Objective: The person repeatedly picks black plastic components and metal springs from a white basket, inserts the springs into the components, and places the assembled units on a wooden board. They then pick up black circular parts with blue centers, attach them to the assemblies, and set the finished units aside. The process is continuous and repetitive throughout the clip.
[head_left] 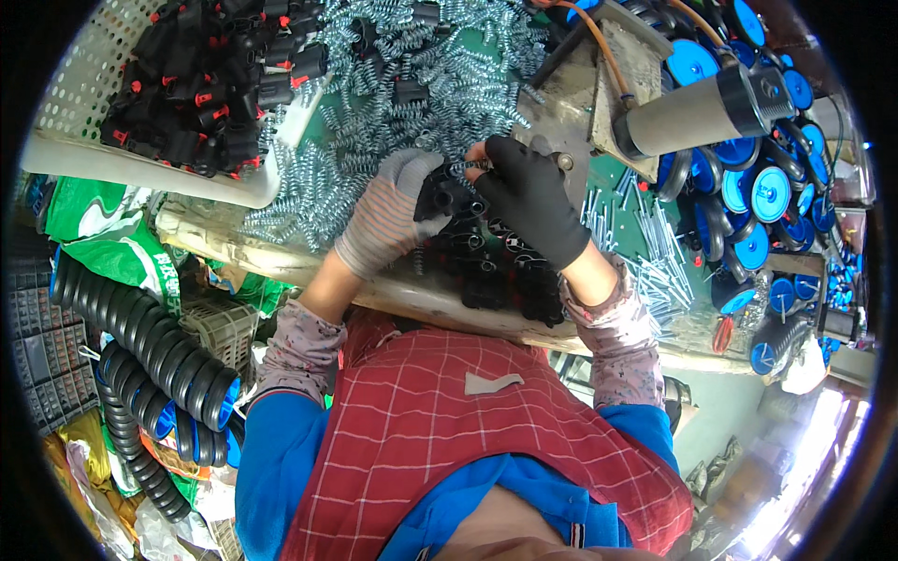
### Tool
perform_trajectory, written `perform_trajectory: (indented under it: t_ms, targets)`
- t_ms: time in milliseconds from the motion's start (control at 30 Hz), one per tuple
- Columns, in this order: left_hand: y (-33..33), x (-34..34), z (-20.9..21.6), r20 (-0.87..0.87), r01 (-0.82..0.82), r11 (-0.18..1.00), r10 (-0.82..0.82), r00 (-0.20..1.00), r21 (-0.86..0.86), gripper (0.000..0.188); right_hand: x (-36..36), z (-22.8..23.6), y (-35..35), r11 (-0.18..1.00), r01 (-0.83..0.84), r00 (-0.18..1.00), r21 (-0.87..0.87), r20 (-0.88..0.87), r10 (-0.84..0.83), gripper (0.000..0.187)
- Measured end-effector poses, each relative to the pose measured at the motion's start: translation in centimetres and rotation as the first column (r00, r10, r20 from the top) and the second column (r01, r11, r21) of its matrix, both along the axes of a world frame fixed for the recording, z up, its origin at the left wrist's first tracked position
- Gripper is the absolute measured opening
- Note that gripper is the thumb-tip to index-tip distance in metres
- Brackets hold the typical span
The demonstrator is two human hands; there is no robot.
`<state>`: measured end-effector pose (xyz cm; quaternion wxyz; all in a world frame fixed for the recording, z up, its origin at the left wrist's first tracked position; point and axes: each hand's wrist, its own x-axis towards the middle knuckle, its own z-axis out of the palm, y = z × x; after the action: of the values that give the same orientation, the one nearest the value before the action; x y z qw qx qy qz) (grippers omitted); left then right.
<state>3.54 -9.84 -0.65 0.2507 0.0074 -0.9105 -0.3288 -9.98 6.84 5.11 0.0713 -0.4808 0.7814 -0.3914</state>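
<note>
Black housing sits between the hands, against the left hand, whose gloved fingers curl partly closed around it. Right hand pinches a small spring, its long axis roughly left-to-right, at the housing's far edge. Whether they touch, I cannot tell; fingers hide the spring's ends.

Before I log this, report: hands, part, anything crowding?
Left hand: grip on black part. Right hand: grip on coil spring. Loose springs heaped just beyond.
</note>
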Motion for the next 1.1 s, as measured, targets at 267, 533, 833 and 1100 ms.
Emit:
perform_trajectory:
  t_ms: [267, 533, 833, 1100]
  targets:
    - [-1.1, 0.4, -1.0, -0.067, 0.01, 0.998, -0.007, 0.998, 0.057, 0.076, -1.3, -0.8, -2.0, 0.978, -0.199, 0.938, 0.065, -0.275, 0.21, 0.02]
    - [-1.4, 0.8, -1.5, -0.003, -0.044, 0.993, 0.045, 0.999, 0.11, 0.075, -1.5, -0.3, -3.3, 0.937, -0.237, 0.861, 0.255, -0.392, 0.324, 0.023]
    - [-1.3, 0.8, -1.0, 0.039, -0.083, 0.996, 0.084, 0.996, -0.017, 0.071, -3.5, -1.2, -3.2, 0.968, -0.063, 0.96, 0.242, -0.25, 0.125, 0.043]
    - [-1.5, 0.7, -1.4, -0.028, -0.045, 0.999, 0.045, 0.999, 0.001, 0.066, -3.1, -3.1, -4.0, 0.96, 0.051, 0.961, 0.275, -0.274, 0.027, 0.025]
